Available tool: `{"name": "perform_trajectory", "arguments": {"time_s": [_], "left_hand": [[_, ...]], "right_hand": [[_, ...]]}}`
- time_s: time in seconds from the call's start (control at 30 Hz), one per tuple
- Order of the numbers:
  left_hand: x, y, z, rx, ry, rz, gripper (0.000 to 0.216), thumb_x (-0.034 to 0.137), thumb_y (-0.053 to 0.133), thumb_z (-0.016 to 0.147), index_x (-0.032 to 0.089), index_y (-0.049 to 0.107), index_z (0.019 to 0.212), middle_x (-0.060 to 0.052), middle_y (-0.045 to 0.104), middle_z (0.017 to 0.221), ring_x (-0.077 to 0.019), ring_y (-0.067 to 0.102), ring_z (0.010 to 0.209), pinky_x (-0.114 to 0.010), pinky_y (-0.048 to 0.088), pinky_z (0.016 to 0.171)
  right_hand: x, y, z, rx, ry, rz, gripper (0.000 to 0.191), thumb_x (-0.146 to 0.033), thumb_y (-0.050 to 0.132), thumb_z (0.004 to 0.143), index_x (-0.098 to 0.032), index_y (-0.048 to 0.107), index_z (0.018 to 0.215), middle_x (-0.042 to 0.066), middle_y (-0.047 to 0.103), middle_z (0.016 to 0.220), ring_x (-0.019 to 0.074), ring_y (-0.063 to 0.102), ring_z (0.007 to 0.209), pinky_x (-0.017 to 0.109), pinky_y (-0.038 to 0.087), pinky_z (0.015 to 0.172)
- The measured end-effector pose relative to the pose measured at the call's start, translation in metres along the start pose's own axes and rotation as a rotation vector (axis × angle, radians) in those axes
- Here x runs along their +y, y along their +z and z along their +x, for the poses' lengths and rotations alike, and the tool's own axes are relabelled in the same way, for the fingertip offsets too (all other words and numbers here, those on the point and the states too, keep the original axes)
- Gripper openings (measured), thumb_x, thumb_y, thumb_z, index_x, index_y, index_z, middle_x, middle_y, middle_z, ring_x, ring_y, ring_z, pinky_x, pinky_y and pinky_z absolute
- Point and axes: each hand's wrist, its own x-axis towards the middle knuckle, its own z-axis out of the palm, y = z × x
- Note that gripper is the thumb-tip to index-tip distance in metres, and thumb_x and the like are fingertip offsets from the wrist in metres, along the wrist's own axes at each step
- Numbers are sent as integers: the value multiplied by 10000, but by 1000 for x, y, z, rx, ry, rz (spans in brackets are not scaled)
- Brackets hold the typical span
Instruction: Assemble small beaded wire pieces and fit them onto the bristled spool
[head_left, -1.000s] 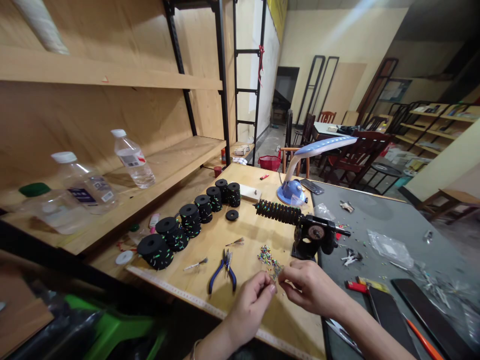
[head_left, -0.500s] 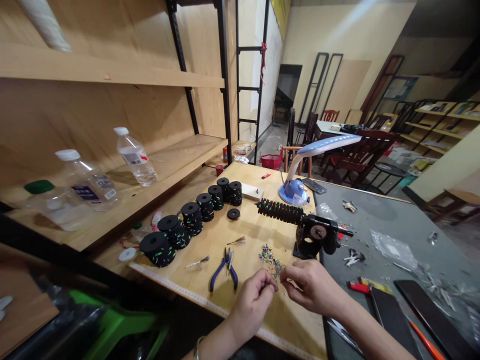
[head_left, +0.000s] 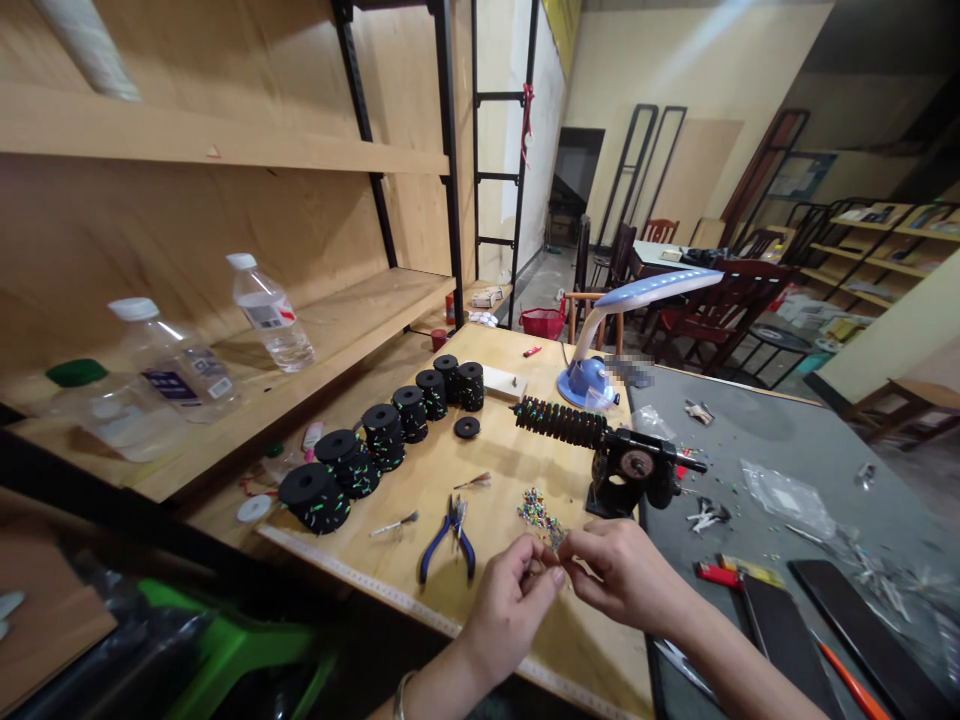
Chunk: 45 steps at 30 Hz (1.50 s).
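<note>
On the wooden shelf point(head_left: 349, 325) at far left stand a green-capped bottle point(head_left: 109, 410), a white-capped bottle with a dark label point(head_left: 184, 365) and a clear water bottle point(head_left: 274, 318). Along the left edge of the wooden worktop point(head_left: 517, 460), black spools flecked with colour point(head_left: 315, 500) line up from near the front-left corner towards the back edge. Right of the row, well in from the front edge, lie two slim bundles of fine strands point(head_left: 396, 524) and blue-handled pliers point(head_left: 448, 545), their handles towards the front edge; a single black disc point(head_left: 466, 428) lies flat farther back. The left hand point(head_left: 517, 600) is over the front part of the worktop, thumb and forefinger drawn together; whether they pinch anything is too small to tell. Just beyond the fingertips, a loose heap of multicoloured beads point(head_left: 534, 508) lies on the worktop, nearer its right edge than its left. The right hand point(head_left: 626, 572) meets the left from the right, its fingers curled in and thumb bent towards them; its grip cannot be made out either. Beyond it, at the right edge, stands a black clamp-like device point(head_left: 630, 470) carrying a ribbed black rod point(head_left: 559, 424); a blue desk lamp point(head_left: 587, 380) stands near the back-right corner.
</note>
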Motion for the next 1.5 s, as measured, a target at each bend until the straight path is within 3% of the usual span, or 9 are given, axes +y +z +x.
{"name": "perform_trajectory", "arguments": {"time_s": [0.2,0.57,0.8,1.07,1.33,1.5], "left_hand": [[-5,3,3,60,20,63,142,262,534,859,167,540,754,41,442,633,-102,352,552,-222,278,519],[-3,1,1,22,34,14,166,253,503,878,184,479,729,34,429,674,-125,397,640,-227,332,595],[-4,-1,1,27,28,-7,179,307,518,887,175,526,766,24,475,690,-128,430,651,-224,350,609],[3,0,1,33,-38,-19,160,305,604,812,164,548,860,58,390,646,-97,322,552,-216,265,515],[0,3,4,69,15,87,99,257,605,802,161,579,803,94,251,554,-93,247,504,-231,198,480],[-5,3,6,73,24,85,111,267,587,822,161,577,792,88,279,555,-92,258,502,-234,197,478]], "right_hand": [[-2,1,-1,19,3,1,147,-122,490,777,-192,617,756,11,608,563,136,529,514,237,295,518],[0,2,0,16,1,27,164,-109,485,767,-191,626,760,7,599,555,136,518,504,241,295,516],[1,-4,-5,-8,48,86,204,-99,477,763,-193,551,928,-25,554,598,139,486,535,238,317,544],[3,-3,-3,18,40,129,154,-70,427,749,-217,449,789,-27,495,621,132,423,539,235,287,524],[4,-1,-3,35,12,114,132,-83,443,733,-214,460,731,-24,489,580,130,422,516,233,287,509],[4,0,-2,50,1,101,140,-80,450,731,-204,514,721,-20,510,546,128,446,498,230,292,501]]}}
